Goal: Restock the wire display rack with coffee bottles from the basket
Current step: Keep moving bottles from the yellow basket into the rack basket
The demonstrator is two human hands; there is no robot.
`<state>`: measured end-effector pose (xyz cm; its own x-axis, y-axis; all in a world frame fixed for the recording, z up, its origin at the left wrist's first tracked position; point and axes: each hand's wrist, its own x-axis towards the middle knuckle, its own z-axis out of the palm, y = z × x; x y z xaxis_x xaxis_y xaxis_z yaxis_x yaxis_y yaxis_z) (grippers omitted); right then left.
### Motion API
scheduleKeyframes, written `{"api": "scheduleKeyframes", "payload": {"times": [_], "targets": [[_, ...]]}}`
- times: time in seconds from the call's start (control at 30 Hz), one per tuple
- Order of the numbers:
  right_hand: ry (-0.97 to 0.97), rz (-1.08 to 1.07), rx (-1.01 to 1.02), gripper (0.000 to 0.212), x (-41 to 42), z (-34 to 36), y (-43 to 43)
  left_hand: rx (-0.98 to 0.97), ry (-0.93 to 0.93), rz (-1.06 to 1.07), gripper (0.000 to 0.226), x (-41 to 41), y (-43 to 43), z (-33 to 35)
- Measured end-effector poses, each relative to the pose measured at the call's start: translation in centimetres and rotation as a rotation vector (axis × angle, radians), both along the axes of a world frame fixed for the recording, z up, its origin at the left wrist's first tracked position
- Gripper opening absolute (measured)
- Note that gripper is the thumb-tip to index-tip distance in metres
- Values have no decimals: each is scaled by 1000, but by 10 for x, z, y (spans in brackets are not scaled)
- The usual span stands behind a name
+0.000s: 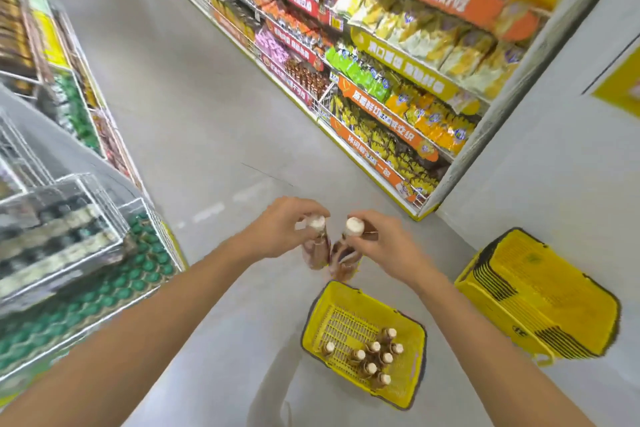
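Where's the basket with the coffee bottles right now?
In the head view the basket sits on the floor at lower centre-right, just below the left hand and right hand, with a stack of yellow baskets to its right.

A stack of yellow shopping baskets [540, 291] sits on the grey floor [194, 107] near a white wall [554, 166], which bears a yellow sign [620, 87]. Snack shelves [433, 45] line the right side of the aisle, packed with yellow, green and orange bags above orange banners [381, 116]. Rows of green-capped bottles [138, 274] fill a low tier at left.
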<state>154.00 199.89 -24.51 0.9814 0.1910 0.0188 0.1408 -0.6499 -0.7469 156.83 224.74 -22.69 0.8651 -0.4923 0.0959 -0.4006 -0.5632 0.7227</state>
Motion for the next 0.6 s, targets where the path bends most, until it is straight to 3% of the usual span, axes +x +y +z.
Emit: {"api": "scheduleKeyframes", "payload": {"times": [0.17,0.33,0.6], "targets": [[-102,135,147,33,36,119,49,-203,-43,279,25,-7,55,118],[-219,287,162,25,55,180,134,-132,-205,481,26,-32,120,180],[-230,518,174,22,66,225,343,-36,-251,746,25,-77,301,231]]}}
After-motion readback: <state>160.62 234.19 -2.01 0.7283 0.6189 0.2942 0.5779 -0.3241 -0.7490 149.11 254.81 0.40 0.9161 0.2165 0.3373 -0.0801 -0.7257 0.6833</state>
